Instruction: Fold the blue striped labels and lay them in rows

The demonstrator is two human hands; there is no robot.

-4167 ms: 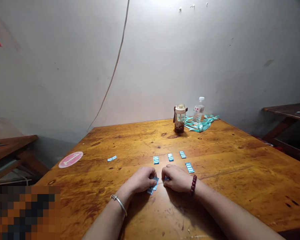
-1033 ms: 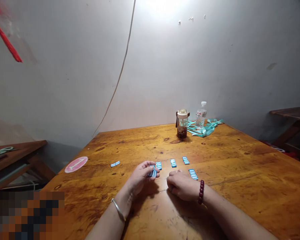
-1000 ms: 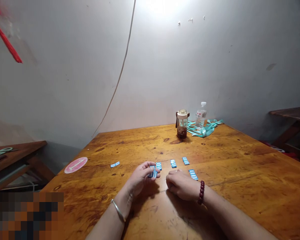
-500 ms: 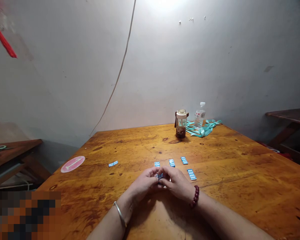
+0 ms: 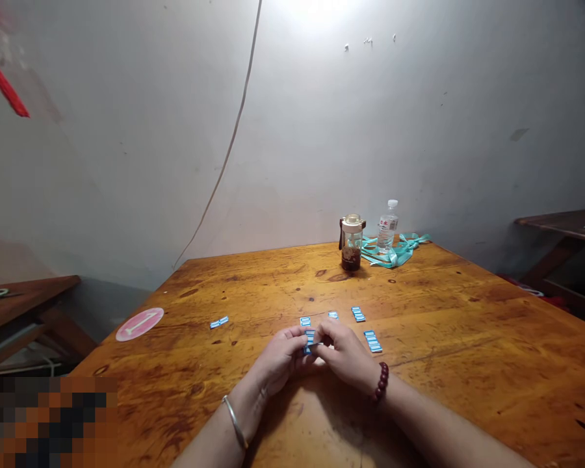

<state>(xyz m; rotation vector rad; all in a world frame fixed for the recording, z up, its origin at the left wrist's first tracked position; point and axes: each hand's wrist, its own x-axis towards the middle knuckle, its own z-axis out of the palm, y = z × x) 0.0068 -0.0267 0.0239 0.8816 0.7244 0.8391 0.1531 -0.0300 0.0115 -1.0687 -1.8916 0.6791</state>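
My left hand (image 5: 283, 356), with a silver bangle at the wrist, is closed on a small blue-and-white card (image 5: 310, 334) that looks like a printed label. Fingertips of my right hand (image 5: 345, 352), which wears a dark red bead bracelet, pinch the card's near end, where a thin dark edge shows. Whether that edge is a separate piece is hidden by the fingers. Similar blue-and-white cards lie around: one (image 5: 305, 321) just beyond my left fingers, one (image 5: 333, 315) partly behind my right hand, and others (image 5: 357, 314) (image 5: 372, 341) to the right.
Farther left on the wooden table (image 5: 253, 286) lie a crossed blue-and-white piece (image 5: 219, 322) and a pink oval sign (image 5: 140, 324) with a "1". At the back stand a cup of dark drink (image 5: 351, 250) and a water bottle (image 5: 388, 227) beside teal ribbon (image 5: 394, 255).
My fingers have shifted, so the blue-and-white card between my hands shows more of its face. My right hand has tilted slightly. The view has moved a little; the other cards stay put.
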